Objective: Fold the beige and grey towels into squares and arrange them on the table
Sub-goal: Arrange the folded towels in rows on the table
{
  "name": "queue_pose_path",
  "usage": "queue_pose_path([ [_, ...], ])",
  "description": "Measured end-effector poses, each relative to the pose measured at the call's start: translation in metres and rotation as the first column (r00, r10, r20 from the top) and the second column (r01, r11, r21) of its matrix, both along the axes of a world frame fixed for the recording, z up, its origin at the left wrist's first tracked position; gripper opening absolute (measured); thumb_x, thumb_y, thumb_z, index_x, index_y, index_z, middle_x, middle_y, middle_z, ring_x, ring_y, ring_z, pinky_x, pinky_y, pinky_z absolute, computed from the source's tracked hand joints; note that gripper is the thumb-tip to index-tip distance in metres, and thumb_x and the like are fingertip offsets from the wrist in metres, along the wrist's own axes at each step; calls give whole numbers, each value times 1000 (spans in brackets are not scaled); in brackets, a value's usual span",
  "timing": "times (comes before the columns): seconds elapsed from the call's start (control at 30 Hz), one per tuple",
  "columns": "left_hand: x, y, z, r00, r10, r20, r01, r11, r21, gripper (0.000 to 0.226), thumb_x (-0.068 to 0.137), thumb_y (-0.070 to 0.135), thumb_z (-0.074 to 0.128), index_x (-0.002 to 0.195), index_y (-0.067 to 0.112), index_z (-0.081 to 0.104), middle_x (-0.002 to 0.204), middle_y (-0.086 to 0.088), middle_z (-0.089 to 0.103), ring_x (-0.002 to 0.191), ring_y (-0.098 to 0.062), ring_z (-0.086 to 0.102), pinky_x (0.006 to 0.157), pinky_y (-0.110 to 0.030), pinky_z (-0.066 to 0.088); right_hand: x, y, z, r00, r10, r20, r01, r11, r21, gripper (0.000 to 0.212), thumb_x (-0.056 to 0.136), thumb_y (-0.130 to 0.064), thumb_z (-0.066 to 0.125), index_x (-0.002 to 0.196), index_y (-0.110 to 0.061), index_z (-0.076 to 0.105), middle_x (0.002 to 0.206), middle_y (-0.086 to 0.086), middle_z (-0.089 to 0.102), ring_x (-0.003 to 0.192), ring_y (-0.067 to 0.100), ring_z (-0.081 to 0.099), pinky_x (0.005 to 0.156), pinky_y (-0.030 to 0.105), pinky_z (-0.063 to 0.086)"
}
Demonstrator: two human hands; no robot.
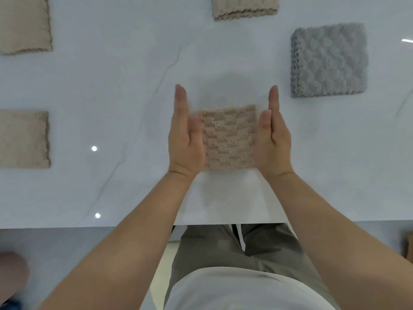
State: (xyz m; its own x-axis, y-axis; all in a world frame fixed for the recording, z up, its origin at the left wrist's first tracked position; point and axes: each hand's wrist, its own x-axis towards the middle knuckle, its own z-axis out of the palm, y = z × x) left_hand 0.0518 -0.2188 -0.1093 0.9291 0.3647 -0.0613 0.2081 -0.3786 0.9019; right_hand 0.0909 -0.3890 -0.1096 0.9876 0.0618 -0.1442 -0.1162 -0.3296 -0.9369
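Observation:
A folded beige towel square [229, 137] lies on the white table [125, 104] near its front edge. My left hand [184, 135] stands on edge against the towel's left side, fingers straight and pointing away from me. On the towel's right side stands my right hand [273, 139] in the same pose. Both palms face the towel and flank it; neither hand grips it. A folded grey towel square [328, 60] lies further back on the right.
Three more folded beige towels lie on the table: one at the far left top [23, 24], one at the left middle [23, 139], one at the top centre [244, 6]. The table's front edge [89, 227] runs just before my legs.

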Motion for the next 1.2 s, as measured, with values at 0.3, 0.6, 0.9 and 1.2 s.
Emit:
queue_pose_path([
  [0.3,-6,-21,-28,999,45,2,-45,998,-45,48,109,9,34,155,-2,34,163,-15,36,154,-25,29,125,-27,24,-6,11,-19,999,36,-28,-36,999,-5,50,110,-19,32,158,-5,25,146,-23,49,131,-3,35,100,0,30],
  [0.6,9,-26,41,990,59,-129,-47,995,92,39,108,19,42,143,14,57,149,1,55,141,-9,44,120,-25,32,13,-19,43,988,31,-150,-37,999,-35,44,108,-34,43,151,-23,47,137,-24,54,126,-16,45,110,11,32],
  [0.9,35,-116,85,968,-108,-226,165,955,248,40,105,13,47,144,17,55,148,5,54,138,-8,45,114,-13,27,69,-133,55,894,443,58,-352,777,-522,46,108,-20,39,153,-14,41,157,4,43,147,18,36,114,38,39],
  [1.2,32,-238,109,929,77,-361,25,963,270,48,110,22,41,158,16,37,163,3,36,150,-9,29,116,-13,13,115,-224,85,693,721,9,-575,560,-597,48,110,-20,33,157,-11,31,163,5,33,153,18,22,120,30,22],
])
